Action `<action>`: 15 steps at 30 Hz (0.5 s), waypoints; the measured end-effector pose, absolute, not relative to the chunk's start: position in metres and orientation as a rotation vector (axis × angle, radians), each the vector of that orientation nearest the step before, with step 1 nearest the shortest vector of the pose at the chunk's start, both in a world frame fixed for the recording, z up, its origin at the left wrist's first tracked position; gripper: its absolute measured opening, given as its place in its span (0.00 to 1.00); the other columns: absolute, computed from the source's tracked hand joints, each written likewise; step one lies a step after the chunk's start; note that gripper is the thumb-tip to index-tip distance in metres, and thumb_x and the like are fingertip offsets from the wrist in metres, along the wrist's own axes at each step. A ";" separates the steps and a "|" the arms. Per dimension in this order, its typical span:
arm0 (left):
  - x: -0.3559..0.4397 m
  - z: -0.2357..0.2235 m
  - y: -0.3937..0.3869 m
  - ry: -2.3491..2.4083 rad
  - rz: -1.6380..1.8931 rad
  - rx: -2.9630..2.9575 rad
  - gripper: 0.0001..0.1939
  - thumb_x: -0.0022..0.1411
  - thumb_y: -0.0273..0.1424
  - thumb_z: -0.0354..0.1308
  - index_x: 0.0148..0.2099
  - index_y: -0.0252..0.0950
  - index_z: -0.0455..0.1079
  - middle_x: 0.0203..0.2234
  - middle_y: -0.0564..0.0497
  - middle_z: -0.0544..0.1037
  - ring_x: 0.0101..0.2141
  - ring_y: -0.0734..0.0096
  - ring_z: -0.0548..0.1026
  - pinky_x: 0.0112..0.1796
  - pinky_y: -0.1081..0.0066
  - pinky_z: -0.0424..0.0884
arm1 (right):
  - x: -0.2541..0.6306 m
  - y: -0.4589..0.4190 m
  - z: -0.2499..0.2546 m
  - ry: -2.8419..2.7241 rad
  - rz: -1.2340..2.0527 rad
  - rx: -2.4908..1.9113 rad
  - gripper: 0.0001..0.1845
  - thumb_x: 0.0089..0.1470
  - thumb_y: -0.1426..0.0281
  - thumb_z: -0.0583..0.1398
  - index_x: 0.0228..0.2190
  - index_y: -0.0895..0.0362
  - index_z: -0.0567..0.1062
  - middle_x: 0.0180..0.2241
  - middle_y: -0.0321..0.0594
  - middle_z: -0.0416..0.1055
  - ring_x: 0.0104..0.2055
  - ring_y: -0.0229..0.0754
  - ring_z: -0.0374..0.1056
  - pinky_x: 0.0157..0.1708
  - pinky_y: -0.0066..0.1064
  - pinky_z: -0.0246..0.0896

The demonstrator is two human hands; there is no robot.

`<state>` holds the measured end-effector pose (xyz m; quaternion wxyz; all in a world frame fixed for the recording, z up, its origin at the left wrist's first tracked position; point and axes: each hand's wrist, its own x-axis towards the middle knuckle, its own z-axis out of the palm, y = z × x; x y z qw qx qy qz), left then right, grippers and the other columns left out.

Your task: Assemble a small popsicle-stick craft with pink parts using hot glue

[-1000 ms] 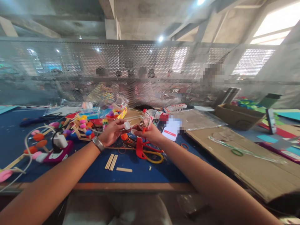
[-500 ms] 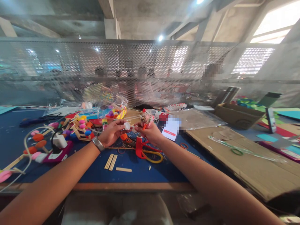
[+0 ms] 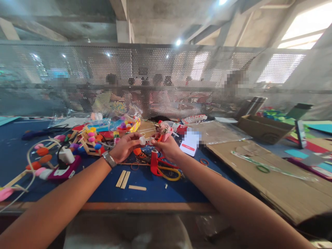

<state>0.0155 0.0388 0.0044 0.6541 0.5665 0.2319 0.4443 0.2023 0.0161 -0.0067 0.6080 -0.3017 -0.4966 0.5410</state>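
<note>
My left hand (image 3: pixel 126 147), with a grey band on its wrist, pinches a small round white cap-like piece (image 3: pixel 142 140) between thumb and fingers. Facing it closely, my right hand (image 3: pixel 166 147) is closed with a smaller white piece (image 3: pixel 151 140) at its fingertips. A pink-and-red object with a dark, mottled top (image 3: pixel 163 128) rises above the right hand; whether the hand grips it too, I cannot tell. Red-handled scissors (image 3: pixel 154 164) lie just below the hands, beside a yellow loop (image 3: pixel 169 174). Several wooden craft sticks (image 3: pixel 122 179) lie nearer the table edge, one (image 3: pixel 137 188) apart.
A stick structure with coloured pom-poms (image 3: pixel 90 141) and a purple power strip (image 3: pixel 64 169) with a white plug occupy the left. Right of my hands is a lit phone (image 3: pixel 189 143). Cardboard (image 3: pixel 249 173) covers the right side, and a perforated screen (image 3: pixel 155 83) stands behind.
My left hand has shifted slightly right, bringing its white piece nearer the right hand's. The pink-and-red object has turned a little above my right hand.
</note>
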 end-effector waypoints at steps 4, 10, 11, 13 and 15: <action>0.016 0.001 0.040 0.558 1.013 1.391 0.16 0.48 0.32 0.69 0.38 0.33 0.71 0.30 0.52 0.77 0.32 0.73 0.75 0.37 0.72 0.71 | 0.202 0.016 -0.008 -1.170 1.267 -0.693 0.24 0.28 0.63 0.74 0.23 0.57 0.68 0.24 0.31 0.68 0.20 0.30 0.59 0.18 0.25 0.48; 0.015 0.001 0.042 0.601 1.015 1.463 0.17 0.48 0.33 0.69 0.39 0.33 0.71 0.32 0.51 0.77 0.32 0.74 0.74 0.37 0.73 0.70 | 0.203 0.015 -0.008 -1.207 1.259 -0.709 0.23 0.26 0.66 0.75 0.23 0.57 0.69 0.26 0.32 0.70 0.18 0.28 0.56 0.17 0.26 0.47; 0.015 0.001 0.042 0.607 1.015 1.464 0.17 0.48 0.33 0.69 0.38 0.33 0.71 0.31 0.51 0.77 0.32 0.74 0.74 0.37 0.73 0.70 | 0.204 0.014 -0.008 -1.212 1.258 -0.714 0.23 0.27 0.66 0.74 0.23 0.57 0.68 0.26 0.32 0.70 0.18 0.28 0.55 0.17 0.26 0.47; 0.015 0.003 0.041 0.611 1.020 1.461 0.16 0.47 0.33 0.69 0.38 0.33 0.71 0.31 0.52 0.77 0.32 0.74 0.74 0.36 0.74 0.69 | 0.204 0.013 -0.007 -1.220 1.253 -0.727 0.23 0.27 0.67 0.74 0.23 0.57 0.68 0.25 0.31 0.69 0.18 0.28 0.55 0.17 0.26 0.48; 0.015 0.003 0.041 0.604 1.022 1.465 0.16 0.47 0.32 0.70 0.37 0.33 0.71 0.30 0.52 0.77 0.31 0.74 0.74 0.36 0.74 0.69 | 0.204 0.013 -0.007 -1.225 1.245 -0.747 0.24 0.26 0.66 0.74 0.24 0.57 0.68 0.25 0.31 0.69 0.19 0.29 0.55 0.18 0.27 0.49</action>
